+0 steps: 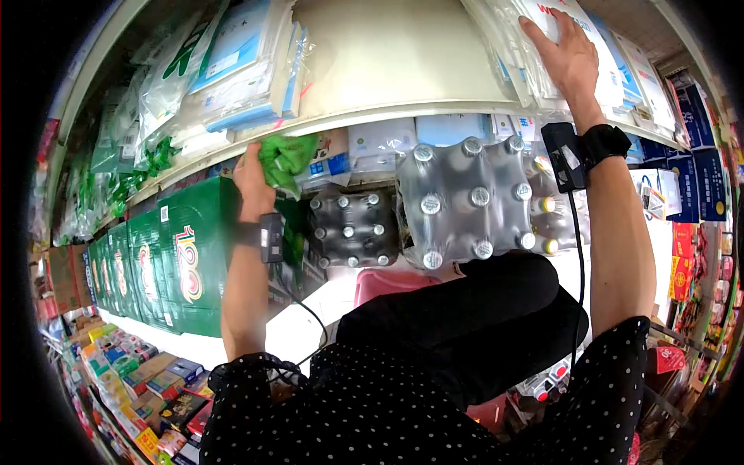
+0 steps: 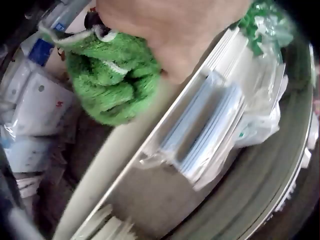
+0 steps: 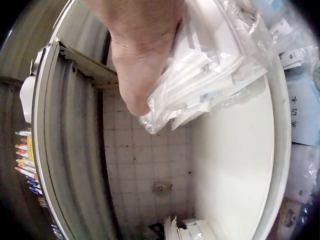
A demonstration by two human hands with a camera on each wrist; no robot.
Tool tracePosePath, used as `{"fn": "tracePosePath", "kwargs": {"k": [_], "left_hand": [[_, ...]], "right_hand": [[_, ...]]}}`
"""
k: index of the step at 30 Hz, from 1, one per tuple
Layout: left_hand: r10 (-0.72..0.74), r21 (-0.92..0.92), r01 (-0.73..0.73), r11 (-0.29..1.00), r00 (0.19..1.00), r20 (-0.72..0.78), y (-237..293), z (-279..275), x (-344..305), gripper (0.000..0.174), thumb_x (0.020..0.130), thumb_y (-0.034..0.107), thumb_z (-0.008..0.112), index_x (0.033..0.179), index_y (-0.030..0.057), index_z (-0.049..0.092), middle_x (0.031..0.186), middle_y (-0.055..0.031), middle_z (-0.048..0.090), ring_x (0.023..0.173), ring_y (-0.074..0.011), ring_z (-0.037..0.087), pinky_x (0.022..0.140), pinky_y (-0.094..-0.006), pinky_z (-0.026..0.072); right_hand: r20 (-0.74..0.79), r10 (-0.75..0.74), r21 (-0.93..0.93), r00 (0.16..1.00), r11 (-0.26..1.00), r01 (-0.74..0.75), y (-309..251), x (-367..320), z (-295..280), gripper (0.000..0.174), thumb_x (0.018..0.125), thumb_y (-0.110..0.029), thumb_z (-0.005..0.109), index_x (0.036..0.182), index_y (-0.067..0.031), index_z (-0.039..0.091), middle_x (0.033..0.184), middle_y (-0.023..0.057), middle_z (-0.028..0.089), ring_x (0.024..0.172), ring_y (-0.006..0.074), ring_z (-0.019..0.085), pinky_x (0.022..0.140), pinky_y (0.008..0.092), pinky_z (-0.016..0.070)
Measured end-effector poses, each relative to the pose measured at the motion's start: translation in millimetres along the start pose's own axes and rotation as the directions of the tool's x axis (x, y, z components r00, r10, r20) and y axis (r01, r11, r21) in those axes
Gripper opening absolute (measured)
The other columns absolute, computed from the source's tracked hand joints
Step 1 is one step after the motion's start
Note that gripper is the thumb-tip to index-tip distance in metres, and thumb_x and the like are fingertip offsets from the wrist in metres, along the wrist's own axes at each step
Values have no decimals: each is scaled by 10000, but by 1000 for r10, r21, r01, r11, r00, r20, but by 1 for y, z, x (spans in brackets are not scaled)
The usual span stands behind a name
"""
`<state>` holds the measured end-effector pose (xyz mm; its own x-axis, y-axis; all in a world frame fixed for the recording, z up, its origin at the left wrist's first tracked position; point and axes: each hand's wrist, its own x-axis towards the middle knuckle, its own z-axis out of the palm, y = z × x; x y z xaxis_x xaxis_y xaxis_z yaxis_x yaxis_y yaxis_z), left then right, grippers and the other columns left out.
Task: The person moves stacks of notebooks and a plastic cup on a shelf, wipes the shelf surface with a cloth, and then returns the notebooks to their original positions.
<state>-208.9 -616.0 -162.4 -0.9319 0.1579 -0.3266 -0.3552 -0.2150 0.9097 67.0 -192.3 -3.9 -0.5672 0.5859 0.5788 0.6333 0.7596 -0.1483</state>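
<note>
My left hand (image 1: 252,184) holds a fluffy green cloth (image 1: 287,161) at the front edge of the white shelf (image 1: 372,112). In the left wrist view the cloth (image 2: 112,80) hangs bunched below the hand, beside the shelf lip. My right hand (image 1: 570,62) rests with its fingers spread on a stack of plastic-wrapped paper packs (image 1: 535,46) at the shelf's right side. The right wrist view shows the thumb of that hand (image 3: 142,60) against the edge of the wrapped stack (image 3: 210,75).
Blue and white booklets (image 1: 244,70) stand stacked on the shelf's left. Below the shelf are shrink-wrapped bottle packs (image 1: 473,201), a smaller dark bottle pack (image 1: 353,229) and green cartons (image 1: 186,256). A pink stool or basin (image 1: 391,285) stands near the knees. Boxed goods (image 1: 143,380) fill the lower left.
</note>
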Motion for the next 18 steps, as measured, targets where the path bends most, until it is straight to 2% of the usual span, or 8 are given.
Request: {"fn": "tracePosePath", "kwargs": {"k": [3, 4, 7, 8, 11, 14, 17, 18], "left_hand": [[87, -88, -96, 991, 992, -93, -10, 16, -7, 242, 883, 172, 627, 1039, -12, 642, 961, -95, 679, 813, -217, 668, 701, -346, 558], [46, -75, -59, 995, 987, -156, -12, 24, -12, 247, 905, 194, 607, 1048, -6, 633, 960, -88, 671, 804, -228, 663, 709, -365, 556], [13, -155, -20, 988, 999, -50, -24, 31, -13, 237, 916, 193, 598, 1045, -2, 636, 964, -90, 671, 800, -230, 662, 703, -370, 553], [32, -62, -33, 998, 999, -19, -25, 39, -26, 239, 926, 189, 582, 1047, -11, 631, 978, -95, 673, 806, -230, 662, 704, -375, 555], [-8, -17, 9, 1000, 997, 73, -38, 82, -59, 273, 937, 182, 575, 1105, -29, 618, 1016, -100, 669, 846, -203, 652, 713, -333, 542], [-138, 126, 114, 985, 968, 209, -47, 104, -75, 325, 910, 174, 646, 1154, -38, 610, 1048, -92, 668, 869, -162, 640, 732, -299, 532], [-207, 428, -24, 903, 851, 483, -7, 102, -93, 302, 898, 190, 690, 1097, -31, 638, 1012, -70, 676, 857, -153, 642, 737, -291, 533], [-272, 637, -199, 745, 781, 562, -5, 90, -84, 249, 891, 186, 712, 1038, -11, 671, 961, -42, 689, 825, -126, 646, 738, -265, 531]], "right_hand": [[-11, 7, -25, 1000, 1000, -7, -1, -1, 1, 774, 827, -683, 524, 1324, -91, 558, 1290, 188, 592, 1208, 343, 545, 1038, 425, 372], [-31, -10, -45, 999, 999, 8, 1, -1, 4, 774, 827, -682, 524, 1325, -91, 557, 1288, 189, 593, 1207, 343, 546, 1037, 424, 372], [-51, -30, -36, 998, 999, 28, 5, 0, 7, 772, 826, -679, 527, 1320, -87, 562, 1286, 193, 593, 1202, 348, 546, 1035, 419, 376], [-52, -33, -22, 998, 999, 32, 4, 0, 6, 772, 825, -679, 528, 1317, -85, 564, 1285, 195, 592, 1200, 350, 546, 1034, 417, 377], [-45, 29, -28, 999, 999, -30, -3, 0, 4, 785, 800, -682, 548, 1281, -64, 595, 1227, 192, 620, 1165, 341, 571, 1043, 459, 363], [-100, 6, -35, 995, 999, -10, -6, -4, 3, 776, 805, -656, 563, 1267, -34, 595, 1245, 192, 609, 1162, 334, 564, 1025, 455, 374], [-117, 13, -43, 993, 999, -18, -9, -4, 2, 781, 808, -654, 567, 1276, -28, 589, 1288, 180, 589, 1210, 317, 539, 1062, 455, 344], [-127, 23, -44, 992, 999, -28, -10, -5, 2, 780, 809, -656, 564, 1279, -34, 588, 1298, 176, 582, 1221, 314, 532, 1077, 461, 331]]}}
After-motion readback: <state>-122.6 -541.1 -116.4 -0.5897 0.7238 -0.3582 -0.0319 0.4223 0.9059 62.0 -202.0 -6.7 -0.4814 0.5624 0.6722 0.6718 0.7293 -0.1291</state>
